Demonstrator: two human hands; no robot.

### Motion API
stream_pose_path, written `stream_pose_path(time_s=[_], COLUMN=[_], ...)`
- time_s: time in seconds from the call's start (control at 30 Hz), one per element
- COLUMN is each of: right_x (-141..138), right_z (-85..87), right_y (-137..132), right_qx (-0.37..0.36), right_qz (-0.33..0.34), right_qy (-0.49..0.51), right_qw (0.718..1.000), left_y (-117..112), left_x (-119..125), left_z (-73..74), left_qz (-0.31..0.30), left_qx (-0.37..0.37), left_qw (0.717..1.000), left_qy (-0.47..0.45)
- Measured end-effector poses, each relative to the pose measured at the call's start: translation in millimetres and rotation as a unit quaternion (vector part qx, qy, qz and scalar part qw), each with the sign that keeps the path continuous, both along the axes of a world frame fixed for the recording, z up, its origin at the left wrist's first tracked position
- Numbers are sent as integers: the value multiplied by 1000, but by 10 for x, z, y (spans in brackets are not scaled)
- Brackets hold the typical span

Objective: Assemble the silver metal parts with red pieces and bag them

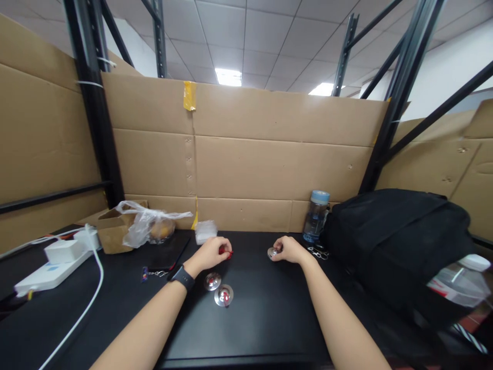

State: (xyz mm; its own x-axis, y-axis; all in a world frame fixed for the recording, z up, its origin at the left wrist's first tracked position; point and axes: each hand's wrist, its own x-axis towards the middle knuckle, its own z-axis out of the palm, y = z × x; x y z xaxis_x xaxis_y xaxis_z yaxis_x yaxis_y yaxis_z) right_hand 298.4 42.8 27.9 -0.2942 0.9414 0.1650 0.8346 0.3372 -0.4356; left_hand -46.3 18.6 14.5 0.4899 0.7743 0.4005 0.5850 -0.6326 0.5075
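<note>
Left hand point(210, 252) is pinching a red item point(229, 254), right hand point(289, 250) a metal disc point(271, 253) whose slick rim could be slipping toward the tabletop's point(277, 313) back edge.

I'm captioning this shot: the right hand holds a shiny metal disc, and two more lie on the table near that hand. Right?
Not quite: the head view shows the farther disc and the nearer disc on the table near the left hand. The right hand does hold a shiny metal disc.
</note>
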Motion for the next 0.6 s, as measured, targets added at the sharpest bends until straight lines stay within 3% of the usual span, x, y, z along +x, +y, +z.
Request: stream_pose_path(time_s=[0.13, 0.2, 0.4, 0.6], right_x=[4, -3, -120, -363], right_z=[-49, -56, -25, 56], right_y=[30, 28, -34, -161], right_qx=[-14, 0, 65, 88], right_qz=[0, 0, 4, 79], right_qy=[-10, -16, 6, 62], right_qw=[1000, 1000, 998, 991], left_y=[-165, -232, -305, -269], left_x=[18, 81, 273, 139], left_z=[109, 118, 102, 161], left_qz=[-174, -204, -159, -149], left_qx=[-154, -189, -130, -110], left_qw=[968, 951, 970, 972], left_qy=[94, 138, 132, 147])
